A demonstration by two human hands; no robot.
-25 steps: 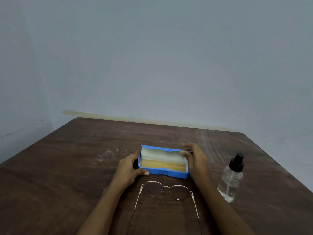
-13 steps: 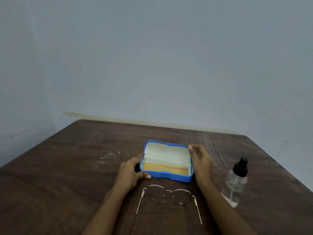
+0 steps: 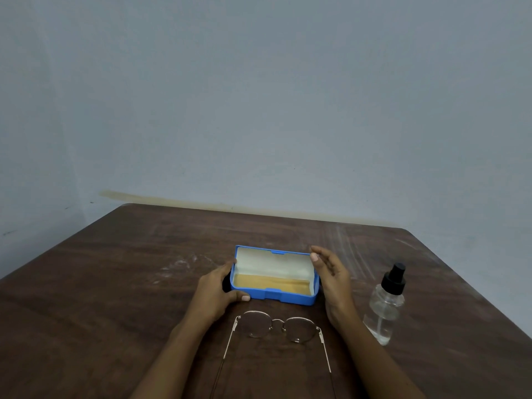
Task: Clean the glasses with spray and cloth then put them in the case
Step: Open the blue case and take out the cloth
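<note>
A pale grey-blue wall (image 3: 259,96) rises behind a dark brown wooden desk (image 3: 115,283), whose far edge meets it. Two bare forearms reach in from the near edge. The left hand (image 3: 214,293) grips the left end of a blue rectangular plastic case (image 3: 273,295), with the thumb curled onto its front wall and the fingers round the end behind. The right hand (image 3: 331,276) is wide, its fingers loosely straight and holding nothing; it stands just beside the case's right end, the thumb tip near the lid's corner, and whether it touches cannot be told. The case sits near the middle of the desk, open, its white-lined lid tipped back toward the far edge. A yellow-tan cloth (image 3: 270,284) lies flat in its base. A clear spray bottle with a black pump cap (image 3: 384,309) stands upright toward the right edge, apart from the right hand. Round thin gold-wire glasses (image 3: 256,324) lie on the desk between the case and the near edge, outside the case, arms unfolded and pointing at the near edge.
</note>
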